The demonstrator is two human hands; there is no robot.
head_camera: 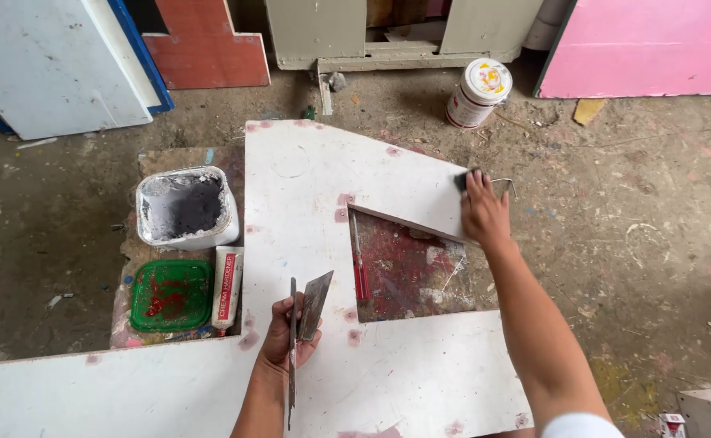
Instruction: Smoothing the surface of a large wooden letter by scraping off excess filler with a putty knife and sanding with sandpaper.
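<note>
**Two scrapers held over a white cut-out board**

Nearest the camera, the left hand is closed around two flat metal putty knives, their thin blades fanned apart above the large white-painted wooden board lying on the dirt floor. Just beyond, a red-handled screwdriver lies in the board's angular cut-out. To the left sit a green plastic lid, a white tube with red lettering and a white tub of grey filler. Farther out, the right hand presses a small dark tool against the board's slanted right edge, fingers curled over it. Beyond stands a white paint can.
</note>
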